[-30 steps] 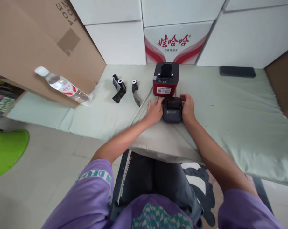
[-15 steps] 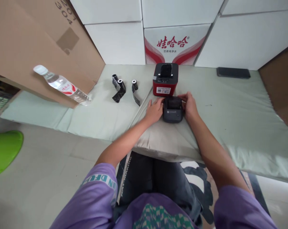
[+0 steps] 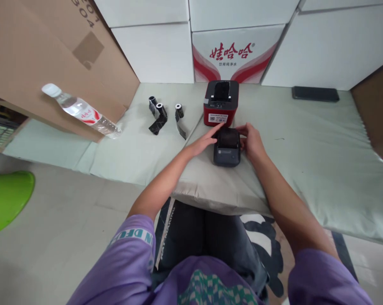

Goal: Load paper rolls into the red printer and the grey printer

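Observation:
A small black label printer (image 3: 227, 156) lies on the pale green cloth surface between my two hands. My left hand (image 3: 202, 144) has its fingers stretched out along the printer's back left, with the thumb at its left side. Bent fingers of my right hand (image 3: 252, 143) grip the printer's back right corner and right side; some fingertips are hidden. Just behind stands a larger red and black printer (image 3: 219, 113) with a white label on its front. My left fingertips reach close to that label; whether they touch it I cannot tell.
Three dark rolls, including one roll (image 3: 179, 111) with its strip partly unwound, stand to the left. A clear water bottle (image 3: 83, 112) leans by a cardboard box (image 3: 111, 76). White cartons (image 3: 153, 55) line the back. A dark phone-like slab (image 3: 315, 94) lies at right.
The label printer has shifted slightly left and toward me. My left fingers have straightened and extended forward past its back left corner. My right hand stays at its right side.

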A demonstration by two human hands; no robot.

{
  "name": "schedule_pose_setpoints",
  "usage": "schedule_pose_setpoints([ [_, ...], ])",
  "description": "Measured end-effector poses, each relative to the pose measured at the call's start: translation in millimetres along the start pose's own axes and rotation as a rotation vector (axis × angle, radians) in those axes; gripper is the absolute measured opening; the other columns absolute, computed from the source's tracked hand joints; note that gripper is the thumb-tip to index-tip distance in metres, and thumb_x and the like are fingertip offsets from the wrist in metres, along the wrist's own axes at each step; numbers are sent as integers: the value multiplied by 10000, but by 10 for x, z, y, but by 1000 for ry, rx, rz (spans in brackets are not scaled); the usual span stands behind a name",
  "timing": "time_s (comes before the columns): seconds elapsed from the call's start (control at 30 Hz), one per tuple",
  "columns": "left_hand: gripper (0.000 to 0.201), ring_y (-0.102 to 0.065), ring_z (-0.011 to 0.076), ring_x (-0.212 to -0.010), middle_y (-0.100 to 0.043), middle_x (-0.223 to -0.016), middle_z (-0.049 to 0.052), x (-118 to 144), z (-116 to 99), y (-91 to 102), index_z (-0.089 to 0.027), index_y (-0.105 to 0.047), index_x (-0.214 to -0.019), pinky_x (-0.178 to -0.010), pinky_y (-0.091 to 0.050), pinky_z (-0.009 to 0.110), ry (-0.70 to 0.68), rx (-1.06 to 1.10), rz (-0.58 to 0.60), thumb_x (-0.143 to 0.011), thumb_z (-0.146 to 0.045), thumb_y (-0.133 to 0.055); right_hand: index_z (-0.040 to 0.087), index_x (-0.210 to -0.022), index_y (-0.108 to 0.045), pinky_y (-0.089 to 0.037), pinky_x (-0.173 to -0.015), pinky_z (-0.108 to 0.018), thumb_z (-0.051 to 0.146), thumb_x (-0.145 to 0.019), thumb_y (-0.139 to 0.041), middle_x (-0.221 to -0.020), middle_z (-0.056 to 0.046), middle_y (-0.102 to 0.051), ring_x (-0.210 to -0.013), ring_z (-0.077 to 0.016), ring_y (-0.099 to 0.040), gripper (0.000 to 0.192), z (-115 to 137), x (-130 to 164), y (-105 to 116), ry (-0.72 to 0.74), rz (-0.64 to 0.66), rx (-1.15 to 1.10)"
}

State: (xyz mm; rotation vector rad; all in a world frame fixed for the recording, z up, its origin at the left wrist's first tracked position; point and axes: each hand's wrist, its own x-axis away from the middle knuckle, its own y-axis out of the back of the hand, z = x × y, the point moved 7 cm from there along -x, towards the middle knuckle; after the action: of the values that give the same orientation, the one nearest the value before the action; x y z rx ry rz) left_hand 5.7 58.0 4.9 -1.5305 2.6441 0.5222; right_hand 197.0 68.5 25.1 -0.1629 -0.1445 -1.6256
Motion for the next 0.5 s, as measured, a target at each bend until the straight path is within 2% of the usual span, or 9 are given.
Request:
schedule_pose_setpoints([
  [0.07,1052,-172,382,-1763,-217,-1887,64,11,20,11,-306,-295,-1759,-1449,-125,573,-6,58,73,-891,-755,-684,214,-905,-665,-260,-407,-268,714,-1007,-468,-955,-56,-744,-446,-68,-346,548,-17,5,-17,-8,19,19],
  [0.17,1172,-170,391,-1762,-203,-1890,69,43,28,45,-302,-254,-1775,-1450,-139,569,32,64,84,-819,-728,-780,218,-899,-655,-272,-421,-276,708,-990,-480,-957,-61,-735,-472,-77,-358,529,-54,-4,-33,-22,48,37],
  [0.27,1162,-277,352,-1739,-334,-1844,106,85,-10,78,-306,-240,-1779,-1439,-224,540,133,36,40,-838,-725,-776,222,-884,-641,-275,-418,-285,653,-980,-476,-1000,-73,-740,-472,-82,-353,472,-68,-17,-21,-32,45,36],
  [0.37,1138,-415,342,-1680,-479,-1753,141,105,-91,113,-315,-321,-1753,-1401,-338,529,196,16,-5,-817,-729,-817,228,-884,-653,-276,-414,-298,534,-935,-510,-1009,-68,-737,-474,-95,-356,341,-34,-16,-7,-28,42,51],
  [0.43,1138,-443,358,-1663,-501,-1737,146,98,-154,124,-310,-399,-1721,-1382,-379,534,182,-3,-12,-771,-731,-865,234,-880,-674,-280,-423,-304,473,-879,-569,-920,-49,-719,-481,-106,-359,261,18,1,-17,-8,72,86],
  [0.5,1139,-442,364,-1663,-486,-1754,138,87,-215,116,-306,-430,-1705,-1376,-388,540,138,-45,4,-751,-739,-879,239,-857,-690,-286,-444,-302,448,-831,-626,-742,-13,-637,-487,-119,-371,220,91,37,-31,27,108,132],
])
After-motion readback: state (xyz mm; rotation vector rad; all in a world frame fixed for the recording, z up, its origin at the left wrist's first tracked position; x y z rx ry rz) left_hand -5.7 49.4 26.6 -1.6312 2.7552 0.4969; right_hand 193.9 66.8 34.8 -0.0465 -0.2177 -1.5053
